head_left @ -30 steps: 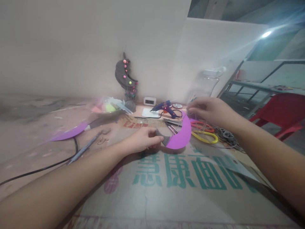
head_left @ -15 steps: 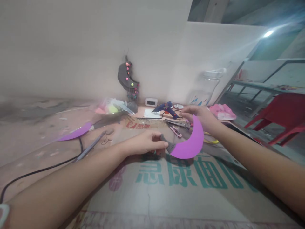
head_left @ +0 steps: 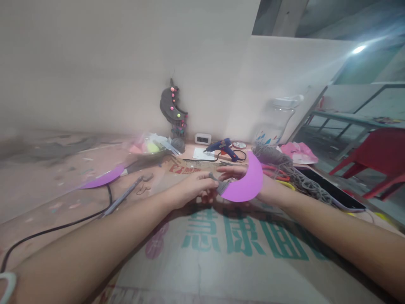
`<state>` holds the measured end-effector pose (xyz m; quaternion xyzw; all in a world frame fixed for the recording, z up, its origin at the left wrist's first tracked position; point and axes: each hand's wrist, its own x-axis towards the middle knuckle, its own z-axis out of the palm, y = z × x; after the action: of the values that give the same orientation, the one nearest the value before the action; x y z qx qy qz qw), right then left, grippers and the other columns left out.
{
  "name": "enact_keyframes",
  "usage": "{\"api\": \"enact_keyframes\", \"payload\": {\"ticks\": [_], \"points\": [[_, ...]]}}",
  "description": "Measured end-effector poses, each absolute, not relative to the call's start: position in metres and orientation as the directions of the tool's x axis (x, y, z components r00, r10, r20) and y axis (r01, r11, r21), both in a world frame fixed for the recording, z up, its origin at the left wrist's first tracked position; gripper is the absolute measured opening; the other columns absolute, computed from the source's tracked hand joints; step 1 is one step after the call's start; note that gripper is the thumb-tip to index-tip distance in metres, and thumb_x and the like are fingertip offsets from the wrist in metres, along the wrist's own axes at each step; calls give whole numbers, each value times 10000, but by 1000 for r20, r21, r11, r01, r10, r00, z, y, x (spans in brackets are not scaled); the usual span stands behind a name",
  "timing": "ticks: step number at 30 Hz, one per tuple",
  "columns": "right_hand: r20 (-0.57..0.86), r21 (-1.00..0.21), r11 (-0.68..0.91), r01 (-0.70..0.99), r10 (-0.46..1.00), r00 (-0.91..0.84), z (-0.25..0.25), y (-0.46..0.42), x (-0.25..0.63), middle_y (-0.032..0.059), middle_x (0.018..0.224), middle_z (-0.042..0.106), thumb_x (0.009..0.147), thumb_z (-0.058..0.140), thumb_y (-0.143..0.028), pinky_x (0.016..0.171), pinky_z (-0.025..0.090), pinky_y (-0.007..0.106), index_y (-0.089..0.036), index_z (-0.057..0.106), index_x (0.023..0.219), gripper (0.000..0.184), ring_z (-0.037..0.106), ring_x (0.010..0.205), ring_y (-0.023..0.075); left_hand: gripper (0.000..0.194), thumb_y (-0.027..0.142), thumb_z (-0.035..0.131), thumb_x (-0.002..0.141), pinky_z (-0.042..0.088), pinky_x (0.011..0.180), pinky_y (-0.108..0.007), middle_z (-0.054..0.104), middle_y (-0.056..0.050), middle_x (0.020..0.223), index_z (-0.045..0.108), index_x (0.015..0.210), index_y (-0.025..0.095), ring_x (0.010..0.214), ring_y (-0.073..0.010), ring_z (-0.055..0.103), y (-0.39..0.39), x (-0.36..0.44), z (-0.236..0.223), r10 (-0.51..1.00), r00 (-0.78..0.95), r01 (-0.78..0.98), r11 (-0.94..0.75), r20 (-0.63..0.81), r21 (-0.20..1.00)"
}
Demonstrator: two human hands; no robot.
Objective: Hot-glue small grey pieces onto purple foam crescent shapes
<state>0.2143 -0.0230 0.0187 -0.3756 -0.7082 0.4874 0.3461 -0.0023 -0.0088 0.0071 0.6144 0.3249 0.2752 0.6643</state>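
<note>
A purple paper crescent (head_left: pixel 245 185) is held up over the cardboard, its lower left end wrapped in grey yarn (head_left: pixel 223 186). My left hand (head_left: pixel 198 188) pinches that wrapped end between thumb and fingers. My right hand (head_left: pixel 234 171) is behind the crescent, its fingers pointing left toward the wrapped end. The crescent covers part of this hand, and the strand it was holding a moment before is hard to make out now. A loose tangle and ball of grey yarn (head_left: pixel 275 156) lie beyond my right wrist.
Printed cardboard (head_left: pixel 177 270) lies under my hands. Behind them are a blue glue gun (head_left: pixel 223 147), a small clock (head_left: pixel 203 138) and a clear bottle (head_left: pixel 275 120). A dark phone (head_left: pixel 329 190) lies right, another purple piece (head_left: pixel 104 177) left. A decorated grey crescent (head_left: pixel 171 103) hangs on the wall.
My right hand has moved down and left, from above the crescent's upper tip to behind it. The crescent has shifted slightly left and up. The yarn ball by the bottle has come into sight.
</note>
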Motion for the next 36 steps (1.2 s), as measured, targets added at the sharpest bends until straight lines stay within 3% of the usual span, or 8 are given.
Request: {"api": "enact_keyframes", "payload": {"ticks": [3, 10, 14, 17, 20, 25, 32, 36], "points": [[123, -961, 204, 186, 919, -375, 10, -20, 214, 62, 865, 705, 716, 739, -356, 576, 490, 256, -192, 667, 1104, 428, 637, 652, 148, 184, 325, 622, 709, 356, 471, -197, 575, 4, 593, 548, 742, 160, 495, -93, 526, -8, -2, 6, 781, 615, 29, 113, -107, 993], [126, -935, 186, 301, 970, -210, 13, -15, 214, 73, 750, 693, 684, 745, -381, 614, 492, 288, -135, 683, 745, 261, 623, 649, 166, 194, 323, 638, 724, 387, 493, -200, 582, 2, 605, 542, 711, 155, 492, -78, 511, -12, -1, 11, 794, 600, 20, 110, -100, 994], [124, -972, 168, 164, 961, -247, 20, -18, 214, 92, 962, 705, 746, 703, -372, 629, 509, 262, -156, 681, 905, 270, 654, 754, 162, 208, 336, 647, 722, 372, 480, -196, 571, 6, 603, 549, 729, 153, 502, -81, 512, -11, -1, 10, 784, 616, 19, 82, -76, 996], [23, -998, 43, 43, 921, -390, 23, -20, 218, 111, 1067, 693, 767, 676, -392, 477, 507, 244, -191, 635, 1075, 370, 679, 696, 177, 227, 361, 642, 733, 340, 451, -192, 555, 17, 588, 546, 746, 156, 483, -79, 497, -9, -1, 9, 782, 620, 53, 42, -66, 998], [-61, -998, -45, 43, 864, -501, 23, -21, 221, 106, 974, 715, 765, 683, -389, 339, 457, 234, -196, 613, 1100, 393, 665, 551, 182, 237, 379, 629, 754, 314, 432, -191, 546, 22, 576, 543, 753, 158, 467, -75, 478, -8, -2, 8, 781, 622, 84, 7, -58, 996], [-51, -996, -9, 87, 862, -504, 24, -26, 217, 66, 716, 713, 782, 686, -330, 393, 511, 253, -164, 616, 1104, 369, 623, 447, 152, 234, 377, 619, 783, 324, 449, -192, 536, 27, 574, 524, 768, 164, 475, -73, 480, -9, -2, 8, 764, 643, 63, 21, -57, 998], [-105, -992, -48, 118, 832, -545, 20, -27, 220, 43, 845, 724, 736, 725, -273, 474, 545, 282, -238, 554, 1213, 508, 651, 510, 157, 238, 365, 656, 760, 346, 461, -193, 539, 26, 602, 528, 777, 165, 497, -76, 499, -11, -2, 9, 766, 640, 12, 73, -64, 997], [-85, -993, -32, 110, 852, -517, 16, -22, 223, 49, 757, 706, 749, 706, -334, 463, 515, 277, -193, 634, 1066, 355, 638, 521, 167, 247, 384, 634, 786, 359, 464, -186, 555, 23, 626, 503, 780, 175, 510, -79, 528, -11, -2, 7, 755, 648, -12, 145, -103, 989]]}}
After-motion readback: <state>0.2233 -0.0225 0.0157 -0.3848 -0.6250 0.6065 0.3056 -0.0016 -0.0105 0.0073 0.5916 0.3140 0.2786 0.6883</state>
